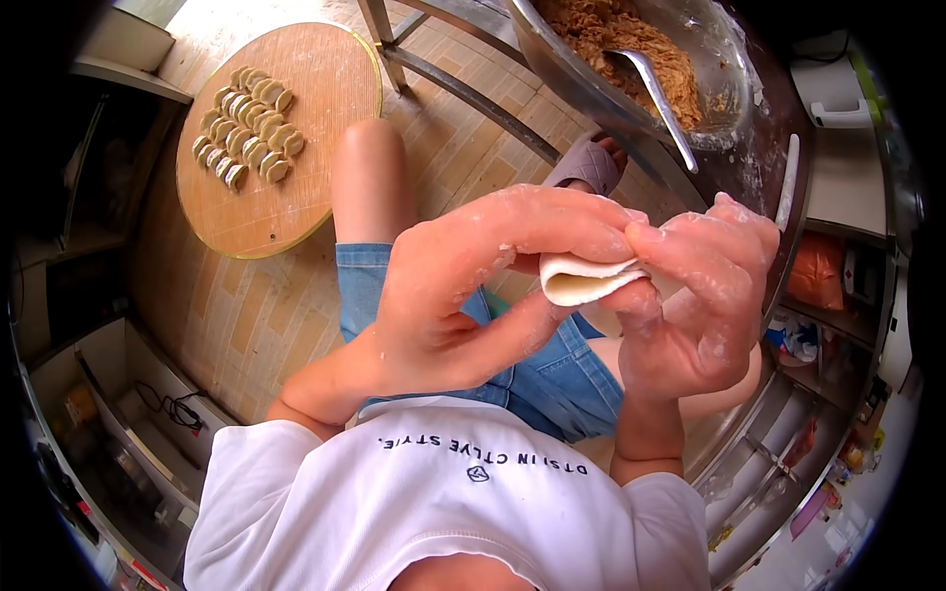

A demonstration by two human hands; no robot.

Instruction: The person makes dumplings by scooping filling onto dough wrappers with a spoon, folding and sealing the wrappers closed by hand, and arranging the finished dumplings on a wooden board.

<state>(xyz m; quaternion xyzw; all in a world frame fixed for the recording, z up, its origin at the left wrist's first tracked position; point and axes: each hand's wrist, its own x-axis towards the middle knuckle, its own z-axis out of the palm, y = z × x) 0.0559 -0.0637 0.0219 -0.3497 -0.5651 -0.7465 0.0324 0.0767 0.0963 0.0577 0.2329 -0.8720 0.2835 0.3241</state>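
Between my two hands is a dumpling wrapper (593, 280), folded over, its near side gaping. My left hand (463, 281) pinches its left part between thumb and fingers. The fingers of my right hand (705, 295) press its right end, where the fingertips of both hands meet. Flour dusts both hands. Whether filling lies inside is hard to see. Beyond them stands a metal bowl (727, 59) of brownish filling (601, 44), with a spoon (658, 98) leaning on its rim.
A round wooden board (286, 212) at the far left carries several rows of dumplings (251, 126). The bowl's dark, floury table (764, 153) has a pale stick (788, 182) along its edge. Shelves with bags (816, 271) stand at right, an open cabinet (148, 394) at left.
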